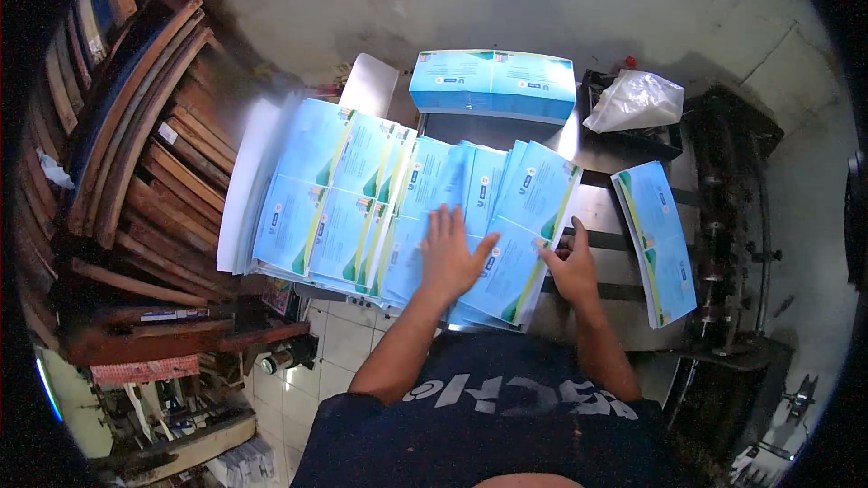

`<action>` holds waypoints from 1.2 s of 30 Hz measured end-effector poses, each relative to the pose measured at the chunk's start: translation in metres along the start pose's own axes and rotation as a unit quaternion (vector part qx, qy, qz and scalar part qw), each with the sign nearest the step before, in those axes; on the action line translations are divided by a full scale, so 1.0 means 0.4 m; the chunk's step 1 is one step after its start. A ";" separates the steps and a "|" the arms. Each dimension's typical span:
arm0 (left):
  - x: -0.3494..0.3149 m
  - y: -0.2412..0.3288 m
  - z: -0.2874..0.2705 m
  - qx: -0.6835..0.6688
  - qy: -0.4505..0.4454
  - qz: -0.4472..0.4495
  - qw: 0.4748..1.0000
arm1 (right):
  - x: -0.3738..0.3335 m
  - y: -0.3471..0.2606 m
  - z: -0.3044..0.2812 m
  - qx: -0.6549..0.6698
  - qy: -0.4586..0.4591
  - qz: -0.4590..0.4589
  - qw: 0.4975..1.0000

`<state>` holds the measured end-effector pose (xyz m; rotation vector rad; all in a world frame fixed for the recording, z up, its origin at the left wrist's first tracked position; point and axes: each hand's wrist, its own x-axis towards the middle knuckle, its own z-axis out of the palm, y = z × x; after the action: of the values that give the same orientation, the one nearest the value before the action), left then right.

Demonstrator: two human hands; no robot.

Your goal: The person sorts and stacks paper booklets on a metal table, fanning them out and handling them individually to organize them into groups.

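Grey wall [579, 4] behind table [601, 215]; blue sheets [533, 190] fanned across it, overlapped seemingly for reachable edges. Left hand [449, 259] spread flat, likely steadying them; right hand [574, 276] at right edge, grip unclear.

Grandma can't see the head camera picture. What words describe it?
A person's left hand lies on fanned blue printed sheets, the right hand at their edge. A thick blue stack sits beyond; wooden pieces crowd the left.
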<state>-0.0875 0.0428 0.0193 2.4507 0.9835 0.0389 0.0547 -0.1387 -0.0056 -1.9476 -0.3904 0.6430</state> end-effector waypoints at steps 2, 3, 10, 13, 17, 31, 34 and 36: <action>0.014 -0.011 0.001 -0.057 -0.018 0.041 0.997 | 0.001 0.001 -0.005 0.015 -0.013 0.006 1.000; 0.038 -0.037 0.000 -0.025 0.031 0.023 0.999 | 0.001 0.003 -0.008 0.030 -0.017 0.006 0.999; 0.039 -0.069 -0.014 0.055 0.011 -0.010 0.998 | -0.017 -0.004 -0.019 0.046 -0.038 -0.018 0.998; 0.056 -0.077 -0.057 0.099 0.080 -0.046 0.991 | 0.001 0.039 -0.016 0.053 -0.035 -0.057 0.996; 0.048 -0.067 -0.038 0.156 0.058 -0.037 0.985 | -0.002 0.063 -0.011 0.064 -0.036 -0.060 0.995; -0.010 0.068 0.035 -0.040 0.059 0.064 0.995 | -0.042 0.041 -0.023 0.199 -0.091 -0.030 0.975; 0.021 0.001 0.055 0.041 0.119 0.041 0.991 | -0.029 0.048 -0.040 0.145 -0.091 -0.037 0.985; -0.009 -0.030 0.123 0.029 0.122 0.043 0.991 | -0.039 0.042 -0.032 0.153 -0.096 -0.046 0.982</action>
<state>-0.0878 0.0264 -0.0285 2.5851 0.9907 0.3511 0.0496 -0.1636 -0.0121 -1.5719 -0.4677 0.7857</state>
